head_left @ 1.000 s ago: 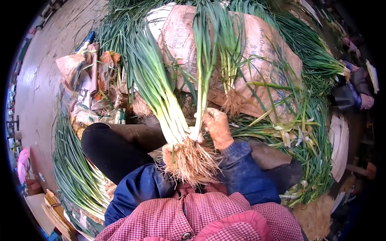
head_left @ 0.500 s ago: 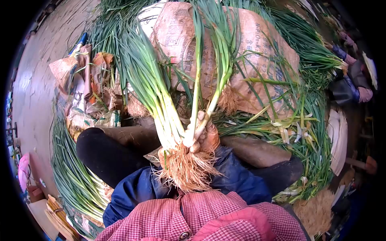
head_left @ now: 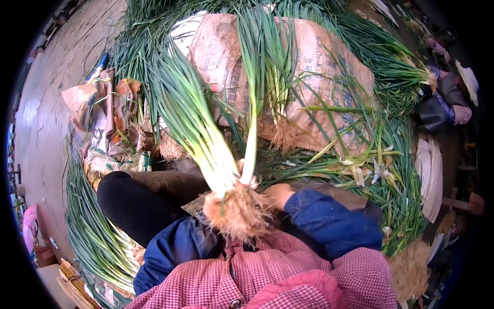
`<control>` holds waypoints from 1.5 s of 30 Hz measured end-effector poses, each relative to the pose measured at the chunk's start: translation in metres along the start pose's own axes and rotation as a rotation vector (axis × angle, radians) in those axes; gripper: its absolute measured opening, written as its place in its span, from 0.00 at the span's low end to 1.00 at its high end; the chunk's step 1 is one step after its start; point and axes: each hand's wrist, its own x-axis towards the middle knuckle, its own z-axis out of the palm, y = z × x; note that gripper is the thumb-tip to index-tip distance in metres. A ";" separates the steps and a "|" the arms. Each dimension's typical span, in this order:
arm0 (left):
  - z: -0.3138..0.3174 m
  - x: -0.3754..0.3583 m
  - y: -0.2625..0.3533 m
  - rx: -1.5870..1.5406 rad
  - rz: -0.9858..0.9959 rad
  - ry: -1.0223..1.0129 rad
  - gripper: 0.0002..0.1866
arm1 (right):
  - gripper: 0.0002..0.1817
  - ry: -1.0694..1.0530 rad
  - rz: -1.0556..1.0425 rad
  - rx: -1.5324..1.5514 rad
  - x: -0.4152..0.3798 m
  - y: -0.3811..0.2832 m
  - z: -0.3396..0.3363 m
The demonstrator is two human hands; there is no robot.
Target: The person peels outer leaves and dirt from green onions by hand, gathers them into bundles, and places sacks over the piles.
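A bunch of green onions (head_left: 213, 159) stands over my lap, its leaves fanned away from me and its pale stems close together. One thicker stalk (head_left: 250, 139) leans apart on the right side. The tangled roots (head_left: 239, 211) hang toward my chest, slightly blurred. My left hand (head_left: 210, 202) grips the bunch near the root end and is mostly covered by roots. My right hand (head_left: 279, 195) is at the right edge of the roots; its fingertips are hidden there.
A printed fertilizer sack (head_left: 329, 98) lies ahead, with a few green onions (head_left: 279, 98) on it. Piled green onions (head_left: 95, 221) lie left, and loose leaves (head_left: 381, 170) lie right. Crumpled bags (head_left: 105, 110) are at the left. Another person (head_left: 447, 105) is at the far right.
My right hand has left the stems and moved down and right to the roots. The separate stalks on the right have come together closer to the bunch.
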 end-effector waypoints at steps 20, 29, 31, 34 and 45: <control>0.012 0.011 0.001 0.076 0.105 0.139 0.34 | 0.29 1.153 0.419 0.187 -0.013 0.046 -0.112; 0.009 -0.001 0.002 -0.081 0.179 0.020 0.41 | 0.20 0.580 -0.557 1.191 0.085 -0.023 -0.187; 0.002 0.002 0.000 -0.079 0.249 0.029 0.44 | 0.08 0.641 -0.528 1.162 0.024 -0.023 -0.191; 0.012 0.003 0.004 -0.223 0.301 -0.159 0.43 | 0.11 0.808 -0.769 1.967 -0.005 0.059 -0.181; -0.052 -0.004 -0.008 -0.367 -0.029 -0.034 0.18 | 0.19 0.153 -0.512 1.430 -0.049 -0.024 -0.041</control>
